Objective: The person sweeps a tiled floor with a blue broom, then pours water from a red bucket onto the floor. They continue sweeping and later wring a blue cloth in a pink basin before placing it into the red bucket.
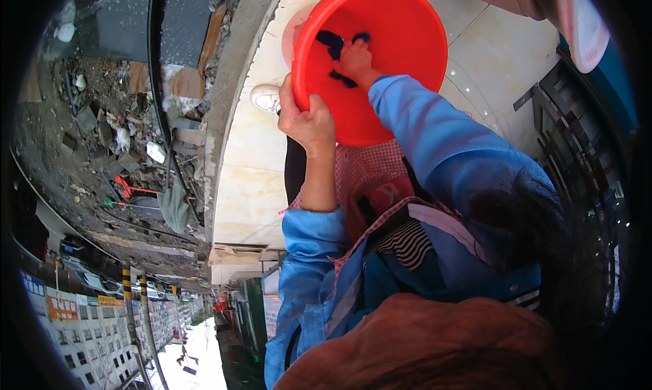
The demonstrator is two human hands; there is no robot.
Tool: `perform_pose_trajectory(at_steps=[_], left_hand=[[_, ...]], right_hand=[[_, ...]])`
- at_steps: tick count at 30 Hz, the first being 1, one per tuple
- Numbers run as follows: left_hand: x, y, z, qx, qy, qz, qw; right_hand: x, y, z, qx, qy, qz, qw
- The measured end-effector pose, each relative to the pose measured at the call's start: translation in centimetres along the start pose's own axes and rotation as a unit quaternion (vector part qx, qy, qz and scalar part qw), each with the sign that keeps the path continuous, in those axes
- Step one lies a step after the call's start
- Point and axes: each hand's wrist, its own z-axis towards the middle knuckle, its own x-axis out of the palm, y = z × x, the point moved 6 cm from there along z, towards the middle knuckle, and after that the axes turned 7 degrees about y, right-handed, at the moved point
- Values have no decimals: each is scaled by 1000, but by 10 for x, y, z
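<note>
A red plastic bucket [402, 38] is tilted with its mouth towards me, above pale floor tiles. My left hand [309, 116] grips the near left part of its rim, with the thumb and fingers on either side of the wall. Inside the bucket, my right hand [355, 59] is closed on a dark blue cloth [331, 39], parts of which show on both sides of the fingers. The fingertips are partly hidden, and whether the bucket holds water cannot be told.
A white shoe [266, 98] stands left of the bucket. Pink plastic furniture [514, 0] is at the upper right, above a dark metal rack [565, 120]. Along the left, a concrete edge [232, 84] borders muddy ground with rubble and a black hose [155, 69].
</note>
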Motion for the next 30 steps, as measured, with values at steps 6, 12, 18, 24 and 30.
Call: perform_pose_trajectory(at_steps=[6,12,18,24,30], left_hand=[[1,-4,1,-34,55,-7,998],[1,13,2,-39,49,-30,998],[0,29,1,-55,20,-79,995],[10,21,4,-48,40,-90,994],[8,23,-4,-10,13,-51,999]], right_hand=[[2,64,-10,-47,270,473,837],[-45,10,36,-120,225,526,812],[-93,-17,21,-104,-42,61,992],[-42,66,3,-171,-150,54,972],[17,60,-35,-442,-28,-116,889]])
